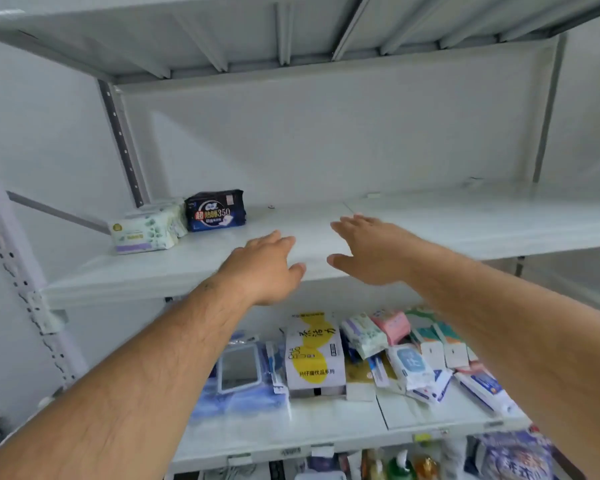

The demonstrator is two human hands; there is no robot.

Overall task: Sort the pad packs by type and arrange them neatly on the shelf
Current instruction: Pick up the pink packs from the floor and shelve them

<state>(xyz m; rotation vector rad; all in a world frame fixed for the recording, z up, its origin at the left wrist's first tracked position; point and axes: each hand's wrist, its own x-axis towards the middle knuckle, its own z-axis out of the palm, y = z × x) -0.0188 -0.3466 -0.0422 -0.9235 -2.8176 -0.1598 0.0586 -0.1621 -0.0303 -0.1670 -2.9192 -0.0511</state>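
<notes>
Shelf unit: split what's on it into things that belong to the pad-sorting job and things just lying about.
Belongs to the job:
- dark blue pad pack, upper shelf, at the left
- white floral packs, touching it on its left
- pink pack and other small packs in the jumble on the lower shelf
- left hand and right hand, both open and holding nothing

Just lying about:
- yellow-and-white box
- small mirror
- toothpaste box
</notes>
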